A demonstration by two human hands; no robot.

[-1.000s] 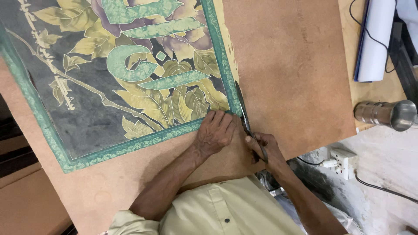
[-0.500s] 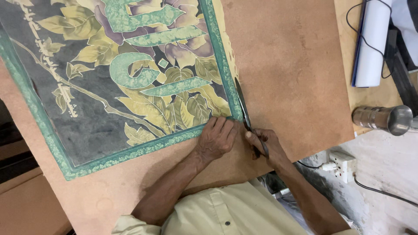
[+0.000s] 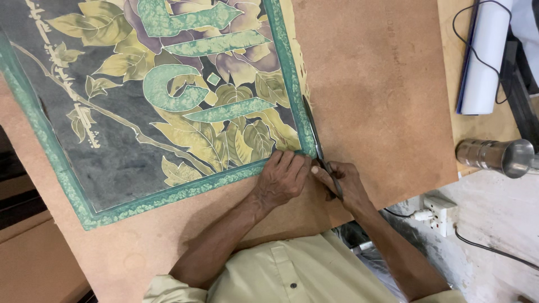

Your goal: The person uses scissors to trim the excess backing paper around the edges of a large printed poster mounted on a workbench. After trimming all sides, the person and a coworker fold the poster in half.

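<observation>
Both hands slightly nearer the painting's (image 3: 151, 106) corner: left hand (image 3: 282, 178) flat, right hand (image 3: 345, 185) clamped on blade (image 3: 317, 143), brown board (image 3: 382, 95).

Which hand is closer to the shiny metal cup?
The right hand. It grips a long blade at the painted sheet's edge, on the side toward the metal cup. The left hand presses on the sheet's corner, farther from the cup.
</observation>
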